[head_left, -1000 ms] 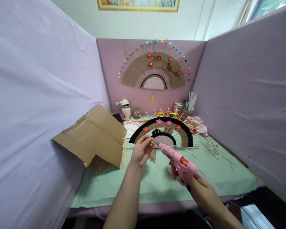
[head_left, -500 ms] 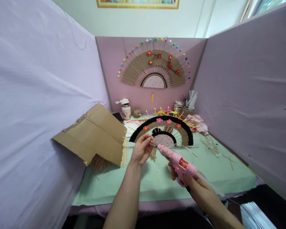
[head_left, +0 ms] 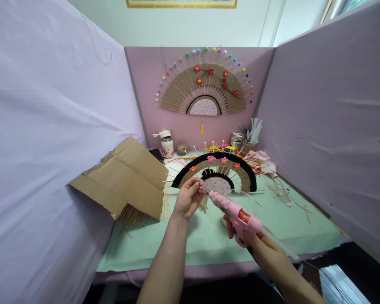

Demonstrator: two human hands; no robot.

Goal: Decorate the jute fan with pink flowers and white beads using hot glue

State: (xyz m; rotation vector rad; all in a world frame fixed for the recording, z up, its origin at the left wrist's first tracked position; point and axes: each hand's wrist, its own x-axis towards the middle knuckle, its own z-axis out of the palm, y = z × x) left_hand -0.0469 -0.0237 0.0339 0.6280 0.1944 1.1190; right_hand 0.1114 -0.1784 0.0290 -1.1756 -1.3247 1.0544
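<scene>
My left hand is pinched on something small and whitish, too tiny to name, with its fingertips at the nozzle of a pink glue gun. My right hand is wrapped round the gun's handle; a clear glue stick sticks out of its back and a small light glows on its side. Just behind both hands stands a half-round fan with black bands, woven tan cord, several felt flowers and thin sticks. Its spotted centre is partly hidden by my left fingertips.
Folded cardboard lies over a bundle of sticks at left. Behind are a white bottle, a twine ball and a holder of glue sticks. Loose sticks lie at right. A larger fan hangs behind.
The view has shifted very slightly, so the background sits a little higher. Both hands and the glue gun have hardly moved.
</scene>
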